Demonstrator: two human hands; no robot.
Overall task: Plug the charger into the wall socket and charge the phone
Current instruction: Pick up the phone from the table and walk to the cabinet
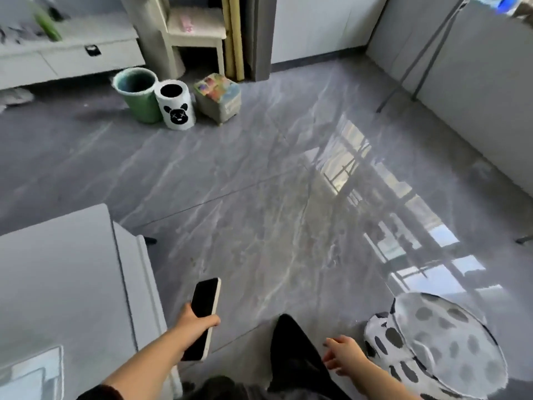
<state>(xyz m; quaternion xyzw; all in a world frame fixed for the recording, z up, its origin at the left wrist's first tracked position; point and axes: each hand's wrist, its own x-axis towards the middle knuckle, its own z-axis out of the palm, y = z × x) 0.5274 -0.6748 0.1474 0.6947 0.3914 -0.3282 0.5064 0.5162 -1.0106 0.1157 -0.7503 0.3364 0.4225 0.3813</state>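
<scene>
A phone [204,313] with a dark screen and pale case is gripped at its lower half by my left hand [193,324], held above the grey marble floor beside the grey table. My right hand [343,355] hangs low at the bottom right with fingers loosely spread and nothing in it, just left of a spotted stool. No charger, cable or wall socket shows in this view.
A grey low table [63,284] fills the lower left. A black-and-white spotted round stool [438,345] stands at the lower right. A green bin [138,95], a white panda bin [176,105] and a colourful cube stool [217,96] sit at the far wall. A sofa side [476,90] runs along the right.
</scene>
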